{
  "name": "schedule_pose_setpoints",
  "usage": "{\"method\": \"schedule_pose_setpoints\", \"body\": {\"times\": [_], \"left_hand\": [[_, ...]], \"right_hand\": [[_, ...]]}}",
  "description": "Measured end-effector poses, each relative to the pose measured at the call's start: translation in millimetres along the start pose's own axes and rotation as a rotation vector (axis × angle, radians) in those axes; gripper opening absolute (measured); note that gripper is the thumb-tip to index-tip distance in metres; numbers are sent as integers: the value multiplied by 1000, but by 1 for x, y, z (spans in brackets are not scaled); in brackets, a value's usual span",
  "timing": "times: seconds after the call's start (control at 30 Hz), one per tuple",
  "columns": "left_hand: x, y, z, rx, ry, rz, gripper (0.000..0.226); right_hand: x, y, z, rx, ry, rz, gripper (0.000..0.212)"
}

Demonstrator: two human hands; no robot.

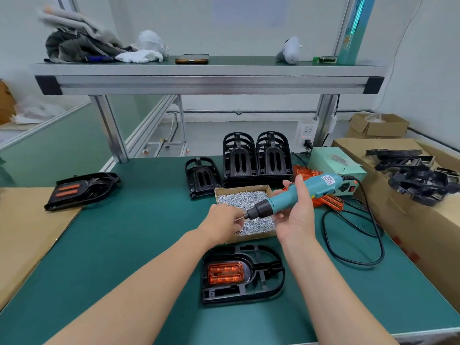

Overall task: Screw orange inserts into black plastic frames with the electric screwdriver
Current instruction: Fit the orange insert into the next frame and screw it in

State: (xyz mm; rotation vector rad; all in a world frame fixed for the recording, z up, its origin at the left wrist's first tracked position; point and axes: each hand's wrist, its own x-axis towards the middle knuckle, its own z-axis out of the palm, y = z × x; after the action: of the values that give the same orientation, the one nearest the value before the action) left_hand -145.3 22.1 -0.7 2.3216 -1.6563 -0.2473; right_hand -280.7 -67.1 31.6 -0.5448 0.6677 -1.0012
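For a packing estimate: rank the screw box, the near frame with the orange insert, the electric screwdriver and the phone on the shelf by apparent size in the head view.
1. near frame
2. screw box
3. electric screwdriver, close to the box, so unsure
4. phone, farthest away, so its look misleads

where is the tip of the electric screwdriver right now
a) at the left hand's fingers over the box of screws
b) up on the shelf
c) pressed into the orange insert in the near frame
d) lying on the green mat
a: the right hand holds the electric screwdriver in the air, its tip meeting the left hand above the box of screws, away from the frame with the orange insert.
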Motion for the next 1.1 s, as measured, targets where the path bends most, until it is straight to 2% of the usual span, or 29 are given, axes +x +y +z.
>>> {"method": "schedule_pose_setpoints", "body": {"times": [0.13, 0.27, 0.33, 0.43, 0.6, 0.73, 0.83, 1.0, 1.1], "left_hand": [[-6, -2, 3, -201, 104, -1, 4], [-14, 0, 4, -536, 228, -95, 20], [-17, 0, 3, -598, 239, -116, 24], [-21, 3, 2, -761, 270, -167, 19], [-48, 3, 2, -1268, 257, -229, 16], [-70, 5, 5, -1554, 269, -303, 14], [-81, 7, 7, -1658, 284, -323, 19], [-88, 7, 10, -1711, 300, -362, 14], [-90, 8, 10, -1773, 312, -362, 19]], "right_hand": [[-3, -6, 0, -30, 2, -15, 25], [-6, -3, 2, -65, 15, -71, 20], [-8, 0, 2, -76, 14, -104, 17], [-11, 1, 3, -75, 11, -158, 21], [-16, -7, 4, -35, 37, -212, 34], [-21, -10, 7, -24, 52, -251, 34], [-27, -7, 12, -47, 45, -283, 37], [-35, 0, 19, -41, 22, -286, 28], [-37, 3, 21, -57, 10, -316, 28]]}}
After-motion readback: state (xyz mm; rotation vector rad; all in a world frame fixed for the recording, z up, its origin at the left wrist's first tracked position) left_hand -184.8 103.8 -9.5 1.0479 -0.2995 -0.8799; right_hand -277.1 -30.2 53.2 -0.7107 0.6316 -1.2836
